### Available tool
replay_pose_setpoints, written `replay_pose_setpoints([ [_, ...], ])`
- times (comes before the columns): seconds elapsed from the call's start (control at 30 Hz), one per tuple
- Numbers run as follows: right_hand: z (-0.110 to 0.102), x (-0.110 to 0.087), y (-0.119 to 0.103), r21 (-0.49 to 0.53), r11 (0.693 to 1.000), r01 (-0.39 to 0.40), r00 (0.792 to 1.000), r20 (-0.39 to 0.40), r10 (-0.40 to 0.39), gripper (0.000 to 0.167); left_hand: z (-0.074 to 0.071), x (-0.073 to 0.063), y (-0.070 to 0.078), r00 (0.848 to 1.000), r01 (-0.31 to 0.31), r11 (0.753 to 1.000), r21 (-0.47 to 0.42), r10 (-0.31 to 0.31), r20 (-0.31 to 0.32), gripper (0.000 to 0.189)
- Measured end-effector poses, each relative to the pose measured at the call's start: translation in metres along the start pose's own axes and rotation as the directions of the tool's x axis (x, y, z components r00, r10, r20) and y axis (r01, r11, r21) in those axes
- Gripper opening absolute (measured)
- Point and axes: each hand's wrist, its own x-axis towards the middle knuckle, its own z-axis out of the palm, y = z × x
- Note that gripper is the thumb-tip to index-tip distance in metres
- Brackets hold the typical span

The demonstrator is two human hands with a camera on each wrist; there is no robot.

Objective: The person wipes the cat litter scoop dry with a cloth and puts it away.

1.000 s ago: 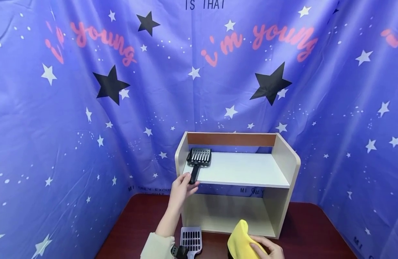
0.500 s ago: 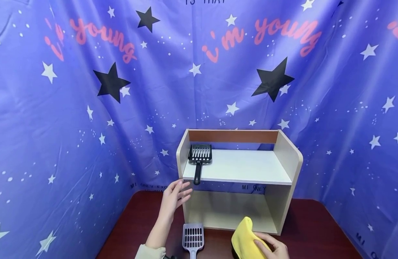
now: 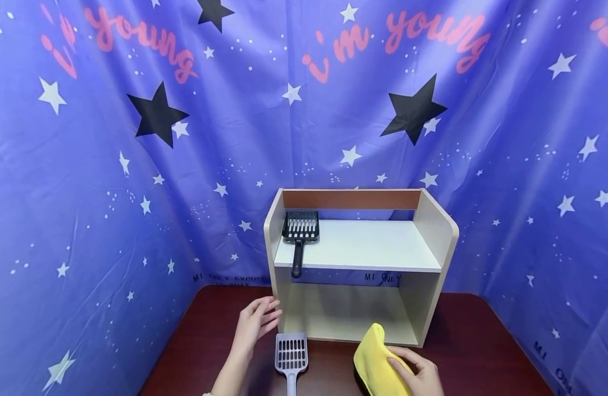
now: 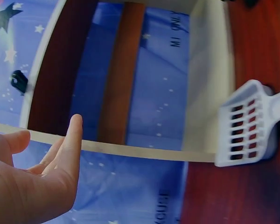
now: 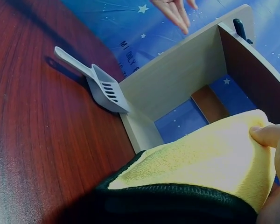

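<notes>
My left hand [image 3: 254,324] is raised beside the shelf's left side panel, fingers loosely extended and holding nothing. On the white upper shelf board lies a black slotted litter scoop [image 3: 301,228], its handle jutting past the front edge. A grey slotted litter scoop [image 3: 291,355] rests on the table just right of my left forearm, its head close to the shelf's base. My right hand [image 3: 419,374] pinches a folded yellow cloth [image 3: 378,363] between thumb and fingers. In the right wrist view the cloth [image 5: 200,158] shows a dark edging and a dark underside.
A two-tier wooden shelf unit [image 3: 435,300] with a brown back rail [image 3: 351,199] stands at the back of the dark red table [image 3: 474,352]. A blue-purple curtain [image 3: 225,137] printed with stars surrounds the table on the visible sides.
My left hand has let go of the black litter scoop's handle and moved down and left, away from it. The scoop stays on the upper board. My right hand keeps holding the cloth.
</notes>
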Motion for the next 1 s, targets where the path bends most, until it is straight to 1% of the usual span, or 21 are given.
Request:
replay_pose_setpoints([
  [0.27,-0.002,0.001,0.000,-0.015,1.000,0.010,1.000,0.015,-0.010,0.020,-0.010,-0.007,-0.030,0.999,0.027,1.000,-0.016,-0.026,0.023,0.050],
  [0.5,-0.001,0.001,0.000,-0.006,1.000,-0.025,1.000,0.017,0.025,0.018,-0.014,-0.014,-0.050,0.996,0.076,0.997,-0.034,-0.075,0.043,0.046],
  [0.73,0.000,-0.001,0.000,0.026,0.998,-0.050,0.999,0.014,0.050,0.017,-0.019,-0.021,-0.066,0.993,0.120,0.992,-0.036,-0.119,0.016,0.043],
  [0.87,0.001,-0.003,-0.001,0.043,0.997,-0.056,0.998,0.010,0.056,0.019,-0.023,-0.026,-0.077,0.989,0.146,0.989,-0.028,-0.146,0.008,0.047],
  [1.0,0.002,-0.003,-0.002,0.052,0.997,-0.061,0.998,0.026,0.060,0.019,-0.027,-0.030,-0.087,0.987,0.158,0.987,-0.018,-0.158,-0.002,0.052],
])
